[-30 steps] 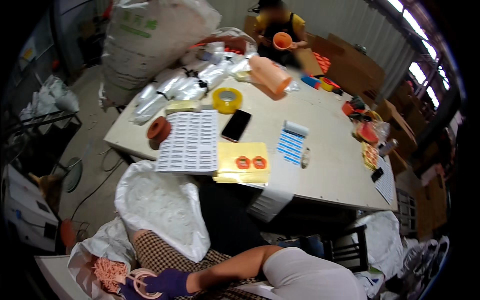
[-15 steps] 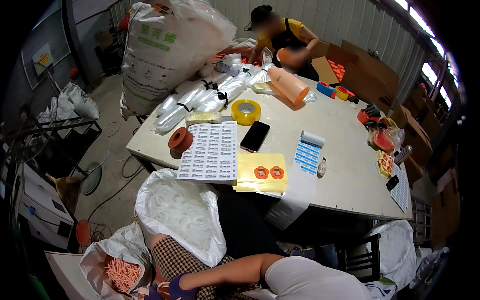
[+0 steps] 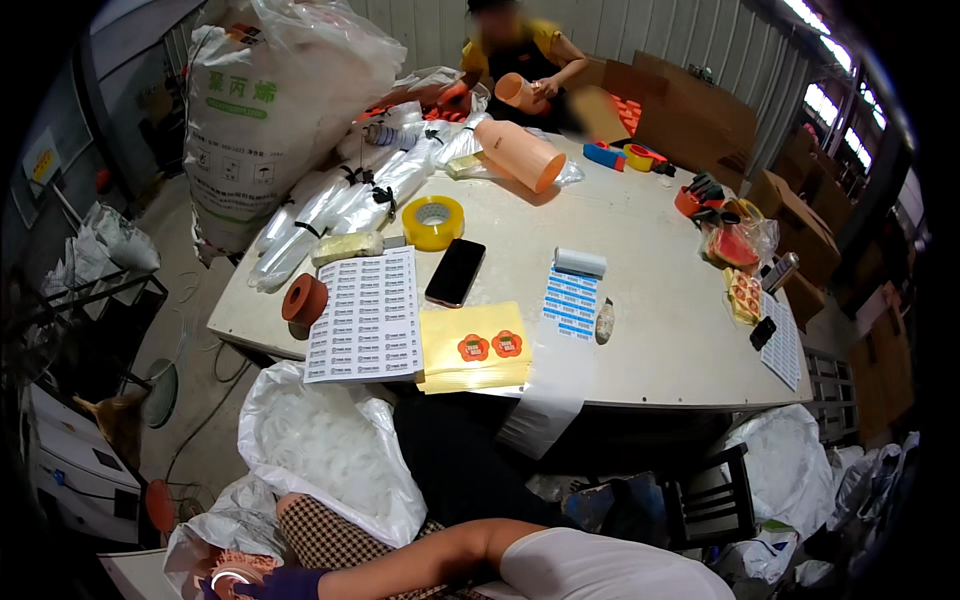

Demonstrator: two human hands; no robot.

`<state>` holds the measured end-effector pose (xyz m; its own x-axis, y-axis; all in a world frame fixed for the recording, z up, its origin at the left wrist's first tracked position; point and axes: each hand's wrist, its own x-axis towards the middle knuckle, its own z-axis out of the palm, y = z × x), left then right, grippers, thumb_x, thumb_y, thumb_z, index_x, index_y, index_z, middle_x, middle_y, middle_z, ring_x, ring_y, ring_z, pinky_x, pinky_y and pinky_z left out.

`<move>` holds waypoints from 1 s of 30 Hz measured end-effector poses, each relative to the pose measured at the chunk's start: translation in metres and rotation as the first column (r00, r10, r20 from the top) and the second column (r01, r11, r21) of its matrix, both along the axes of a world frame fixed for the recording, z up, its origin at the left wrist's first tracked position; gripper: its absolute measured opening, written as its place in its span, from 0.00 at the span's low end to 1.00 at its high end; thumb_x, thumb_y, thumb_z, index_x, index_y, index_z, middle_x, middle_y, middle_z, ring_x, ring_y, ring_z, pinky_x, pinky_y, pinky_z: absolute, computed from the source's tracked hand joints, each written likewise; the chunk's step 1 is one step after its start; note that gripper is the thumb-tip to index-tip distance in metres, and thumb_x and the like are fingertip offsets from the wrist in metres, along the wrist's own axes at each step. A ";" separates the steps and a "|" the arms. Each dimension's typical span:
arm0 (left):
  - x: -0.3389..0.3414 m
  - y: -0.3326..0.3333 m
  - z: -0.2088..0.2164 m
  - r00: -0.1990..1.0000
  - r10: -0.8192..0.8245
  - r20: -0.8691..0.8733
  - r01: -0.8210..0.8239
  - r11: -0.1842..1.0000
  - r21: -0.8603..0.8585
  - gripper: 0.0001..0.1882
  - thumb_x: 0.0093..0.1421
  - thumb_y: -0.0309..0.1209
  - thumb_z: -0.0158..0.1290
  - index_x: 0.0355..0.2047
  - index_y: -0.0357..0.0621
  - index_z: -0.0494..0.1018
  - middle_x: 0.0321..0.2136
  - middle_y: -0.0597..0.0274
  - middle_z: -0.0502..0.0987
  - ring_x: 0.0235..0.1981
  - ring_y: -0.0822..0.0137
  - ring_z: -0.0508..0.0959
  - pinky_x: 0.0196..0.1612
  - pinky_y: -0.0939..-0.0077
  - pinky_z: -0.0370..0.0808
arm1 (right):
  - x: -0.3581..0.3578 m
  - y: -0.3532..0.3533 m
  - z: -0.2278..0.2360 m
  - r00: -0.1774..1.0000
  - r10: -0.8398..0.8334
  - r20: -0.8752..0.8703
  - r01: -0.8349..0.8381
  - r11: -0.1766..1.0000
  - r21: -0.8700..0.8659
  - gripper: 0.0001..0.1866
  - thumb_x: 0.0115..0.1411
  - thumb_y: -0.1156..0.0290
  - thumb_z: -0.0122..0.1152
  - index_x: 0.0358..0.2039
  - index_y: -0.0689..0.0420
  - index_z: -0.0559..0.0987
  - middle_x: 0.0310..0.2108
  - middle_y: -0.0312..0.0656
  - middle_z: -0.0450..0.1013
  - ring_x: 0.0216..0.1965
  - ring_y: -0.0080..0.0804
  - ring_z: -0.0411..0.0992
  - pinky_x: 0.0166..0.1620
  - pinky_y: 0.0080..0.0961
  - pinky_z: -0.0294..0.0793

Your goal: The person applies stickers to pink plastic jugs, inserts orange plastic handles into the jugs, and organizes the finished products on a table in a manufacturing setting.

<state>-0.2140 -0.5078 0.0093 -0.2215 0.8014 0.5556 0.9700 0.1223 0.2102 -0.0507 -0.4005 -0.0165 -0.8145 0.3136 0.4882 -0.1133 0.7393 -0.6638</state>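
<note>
My right hand [image 3: 280,583], in a purple glove, reaches across to the lower left. Its fingers close on a round peach plastic piece [image 3: 238,577] with a pale ring-shaped end, over a white sack [image 3: 195,540] of thin peach sticks. A small purple glove patch [image 3: 208,590] shows on the piece's other side, probably my left hand; the frame edge cuts it off and its fingers are hidden. Beside the forearm, an open white sack [image 3: 395,480] holds many clear plastic rings [image 3: 330,445].
The white table [image 3: 660,370] carries yellow tape [image 3: 433,223], a phone [image 3: 456,272], label sheets [image 3: 365,320], yellow sticker sheets [image 3: 470,370], a blue-white label roll [image 3: 580,262] and a peach cylinder [image 3: 520,157]. A co-worker [image 3: 510,60] holds another peach cylinder across it. A black chair [image 3: 715,500] stands right.
My right hand has moved left and down toward the sack of sticks, and the round peach piece has come into view. The co-worker has raised a peach cylinder. The view has shifted.
</note>
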 end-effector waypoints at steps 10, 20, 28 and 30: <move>0.002 0.016 0.035 0.976 0.174 0.129 -0.213 0.888 0.409 0.60 0.44 0.38 0.77 0.70 0.34 0.50 0.47 0.45 0.78 0.44 0.55 0.82 0.48 0.60 0.81 | 0.373 0.106 0.008 0.716 -0.695 0.065 0.689 0.689 -0.225 0.08 0.59 0.70 0.67 0.37 0.58 0.83 0.40 0.43 0.80 0.41 0.38 0.78 0.45 0.32 0.78; 0.173 0.057 0.008 0.671 -0.741 0.032 0.708 0.627 -0.325 0.13 0.59 0.43 0.60 0.38 0.52 0.77 0.35 0.65 0.77 0.39 0.59 0.79 0.52 0.42 0.71 | 0.548 0.146 -0.048 -0.166 -0.984 0.063 0.966 -0.150 0.211 0.15 0.52 0.71 0.71 0.41 0.59 0.84 0.41 0.47 0.78 0.43 0.45 0.76 0.50 0.36 0.76; 0.177 0.042 -0.051 0.287 -0.946 -0.149 0.874 0.322 -0.363 0.17 0.61 0.41 0.55 0.52 0.68 0.75 0.50 0.75 0.77 0.53 0.74 0.76 0.56 0.51 0.65 | 0.561 0.155 -0.043 -0.185 -0.979 0.091 0.961 -0.160 0.226 0.13 0.49 0.68 0.73 0.35 0.57 0.83 0.36 0.45 0.76 0.40 0.46 0.75 0.47 0.38 0.75; 0.175 0.038 -0.051 0.257 -0.953 -0.159 0.874 0.299 -0.382 0.23 0.65 0.41 0.50 0.61 0.62 0.68 0.57 0.67 0.73 0.61 0.67 0.69 0.67 0.50 0.57 | 0.561 0.153 -0.044 -0.135 -0.991 0.022 0.929 -0.118 0.351 0.15 0.49 0.68 0.72 0.38 0.57 0.83 0.37 0.45 0.76 0.41 0.45 0.75 0.46 0.38 0.75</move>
